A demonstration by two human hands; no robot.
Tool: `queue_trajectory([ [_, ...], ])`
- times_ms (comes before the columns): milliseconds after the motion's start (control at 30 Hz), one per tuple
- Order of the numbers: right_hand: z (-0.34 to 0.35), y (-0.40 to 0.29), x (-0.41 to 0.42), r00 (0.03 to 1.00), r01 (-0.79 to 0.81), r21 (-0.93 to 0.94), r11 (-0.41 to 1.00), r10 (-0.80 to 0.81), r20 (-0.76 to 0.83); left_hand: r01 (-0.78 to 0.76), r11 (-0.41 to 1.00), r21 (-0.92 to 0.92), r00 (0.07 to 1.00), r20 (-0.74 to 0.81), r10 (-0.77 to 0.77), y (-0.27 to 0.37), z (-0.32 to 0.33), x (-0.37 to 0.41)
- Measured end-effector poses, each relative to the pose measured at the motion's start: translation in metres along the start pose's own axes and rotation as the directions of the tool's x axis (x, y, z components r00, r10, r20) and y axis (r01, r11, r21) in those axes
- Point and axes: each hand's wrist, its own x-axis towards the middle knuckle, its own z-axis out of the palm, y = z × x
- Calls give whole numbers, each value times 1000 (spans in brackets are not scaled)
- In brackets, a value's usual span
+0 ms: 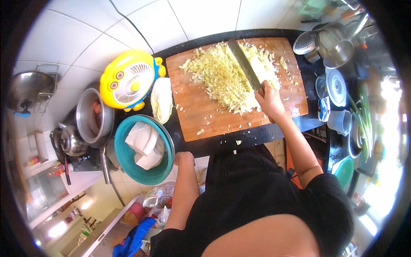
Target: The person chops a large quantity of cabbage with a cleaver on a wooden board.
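My right hand (pixel 269 99) is closed around the handle of a wide-bladed kitchen cleaver (pixel 244 66). The blade lies across a broad heap of finely chopped cabbage (pixel 218 72) on a wooden cutting board (pixel 192 125). My left hand (pixel 185 157) is low at the counter's front edge, beside the rim of a teal plastic basket (pixel 120 154) that holds white tofu-like blocks (pixel 141 138). Its fingers are mostly hidden, so its hold is unclear. A piece of napa cabbage (pixel 161 99) lies left of the board, and small scraps are scattered on the board and counter edge.
A yellow toy-shaped fan (pixel 133 80) and a metal pot (pixel 94 115) stand to the left. Right of the board are a perforated metal ladle (pixel 305 42), a clear lidded container (pixel 335 86), a plastic measuring cup (pixel 339 122) and green onions (pixel 362 119). The tiled wall rises behind.
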Motion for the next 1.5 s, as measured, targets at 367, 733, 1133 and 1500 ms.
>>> queue_trajectory([
  [367, -9, 42, 2, 986, -131, 51, 990, 136, -101, -43, 998, 46, 998, 38, 41, 2, -2, 9],
  [733, -8, 72, 18, 989, -142, 3, 990, 142, -40, -141, 973, 183, 988, -43, 151, -2, -5, -12],
  [1133, -10, 9, 10, 997, -46, -95, 994, 52, 62, -11, 1000, -12, 995, -98, 10, 0, -8, -35],
  [1500, 13, -2, -25, 978, 44, -120, 992, -18, 207, 35, 998, -58, 999, 22, -33, 4, 7, 23],
])
